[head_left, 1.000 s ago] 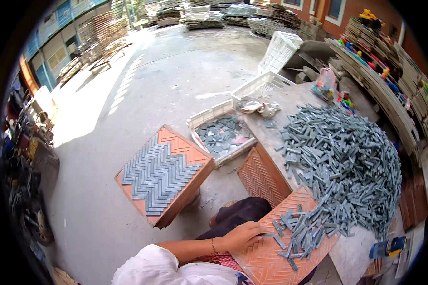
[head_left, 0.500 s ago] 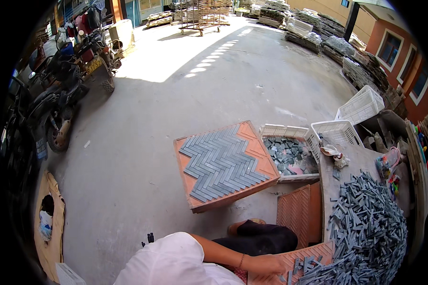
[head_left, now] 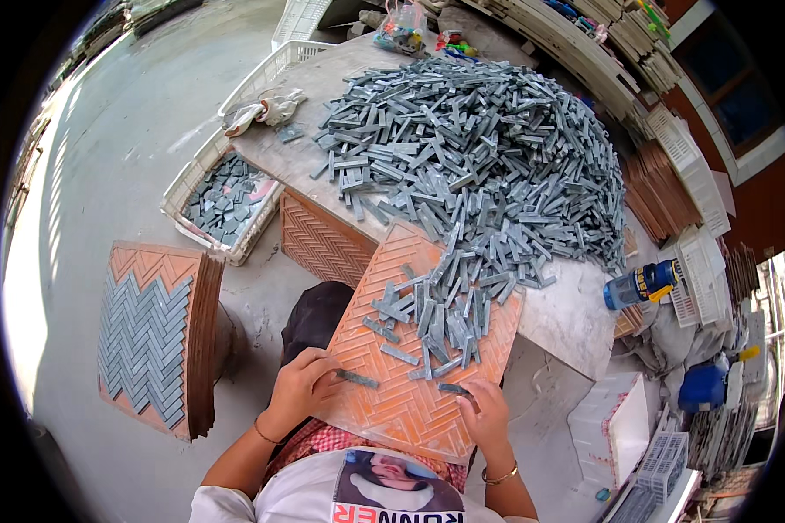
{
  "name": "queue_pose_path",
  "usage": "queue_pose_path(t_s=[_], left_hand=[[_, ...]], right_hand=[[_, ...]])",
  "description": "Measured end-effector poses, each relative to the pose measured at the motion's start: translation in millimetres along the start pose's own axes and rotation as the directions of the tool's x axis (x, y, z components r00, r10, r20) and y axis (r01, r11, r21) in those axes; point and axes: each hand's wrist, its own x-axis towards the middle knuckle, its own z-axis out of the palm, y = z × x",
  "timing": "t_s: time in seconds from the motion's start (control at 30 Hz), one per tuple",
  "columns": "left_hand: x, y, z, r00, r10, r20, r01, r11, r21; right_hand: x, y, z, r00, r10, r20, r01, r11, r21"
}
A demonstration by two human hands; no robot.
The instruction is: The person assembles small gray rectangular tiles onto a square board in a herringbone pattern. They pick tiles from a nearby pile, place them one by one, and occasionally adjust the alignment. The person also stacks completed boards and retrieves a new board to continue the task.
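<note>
An orange herringbone-grooved tray (head_left: 371, 336) lies tilted across my lap, its far end against the worktable. My left hand (head_left: 301, 388) is at its left edge, thumb and fingers pinching one end of a grey stone strip (head_left: 358, 378). At the near right of the tray, my right hand (head_left: 487, 413) pinches another short dark strip (head_left: 453, 389) between its fingertips. Loose grey strips (head_left: 445, 322) lie scattered over the upper right of the tray, running into a large heap (head_left: 480, 148) of the same strips on the table. The tray's near grooves are bare.
At left, a stack of trays (head_left: 205, 349) carries a finished-looking herringbone of grey strips (head_left: 144, 340). A white crate (head_left: 179, 196) holds square grey pieces. Another grooved tray (head_left: 323, 235) leans against the table (head_left: 567, 305). A blue bottle (head_left: 641, 283) stands at right, near white crates (head_left: 706, 270).
The view has swung right and down, away from the yard and motorbikes. Both my hands now show over the tray, each pinching a strip; earlier only one arm was visible there.
</note>
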Motion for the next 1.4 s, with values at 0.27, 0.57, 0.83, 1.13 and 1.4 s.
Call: queue_pose_path(t_s=[0.27, 0.57, 0.83, 1.13, 1.4], left_hand=[[7.5, 10.8, 2.2, 0.979, 0.118, 0.169, -0.151, 0.968, 0.201], [6.4, 0.2, -13.9, 0.99, 0.044, 0.131, -0.07, 0.977, 0.202], [6.3, 1.3, -13.5, 0.985, 0.084, 0.154, -0.112, 0.977, 0.182], [-10.0, 1.1, -26.3, 0.981, 0.001, 0.193, -0.03, 0.988, 0.149], [-19.4, 7.2, -20.3, 0.99, -0.005, 0.143, -0.02, 0.985, 0.173]], right_hand=[[0.5, -14.4, 12.2, 0.994, -0.103, -0.021, 0.104, 0.993, 0.059], [48.0, -47.8, 38.7, 0.963, -0.228, 0.146, 0.231, 0.973, -0.001], [72.6, -48.3, 54.2, 0.935, -0.205, 0.291, 0.249, 0.961, -0.122], [31.9, -69.9, 52.7, 0.89, -0.022, 0.456, -0.04, 0.991, 0.125], [22.7, -79.6, 58.3, 0.906, 0.076, 0.416, -0.157, 0.974, 0.165]])
